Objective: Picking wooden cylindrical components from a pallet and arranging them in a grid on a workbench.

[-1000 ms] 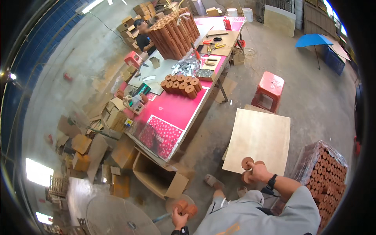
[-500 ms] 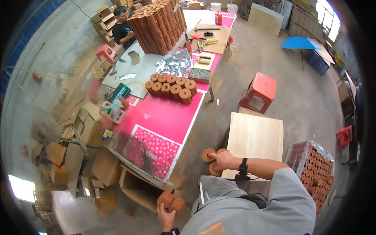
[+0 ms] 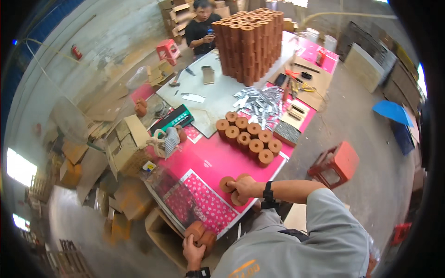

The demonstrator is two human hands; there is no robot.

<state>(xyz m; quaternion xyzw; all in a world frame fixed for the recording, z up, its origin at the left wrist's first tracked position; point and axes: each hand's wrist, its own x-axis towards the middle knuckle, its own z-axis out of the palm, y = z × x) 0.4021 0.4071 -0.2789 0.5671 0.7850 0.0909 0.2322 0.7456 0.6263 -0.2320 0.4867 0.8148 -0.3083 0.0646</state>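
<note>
My right hand [image 3: 249, 186] grips a cluster of three short terracotta-brown cylinders [image 3: 226, 184] with centre holes, over the near right edge of the pink-covered table [image 3: 204, 160]. Low at the table's front corner, my left hand [image 3: 193, 252] is closed round two more brown cylinders [image 3: 196, 230]. Whether either bunch touches the table I cannot tell. Just beyond my right hand, several matching cylinders [image 3: 256, 146] stand upright in two rows on the pink sheet. A tall stack of the same brown pieces [image 3: 250, 51] rises farther back.
Loose silver metal strips [image 3: 259, 104] lie behind the rows, with a grey tray [image 3: 286, 133] alongside. Pliers [image 3: 307, 87] rest on a board. A red stool [image 3: 334, 164] stands to the right. Cardboard boxes [image 3: 130, 143] crowd the left. Across the table is a person [image 3: 202, 28] in black.
My view has turned toward the table. The right hand's cylinders have gone from beside the wooden board to over the table edge. My left hand still grips its two, now by the table corner.
</note>
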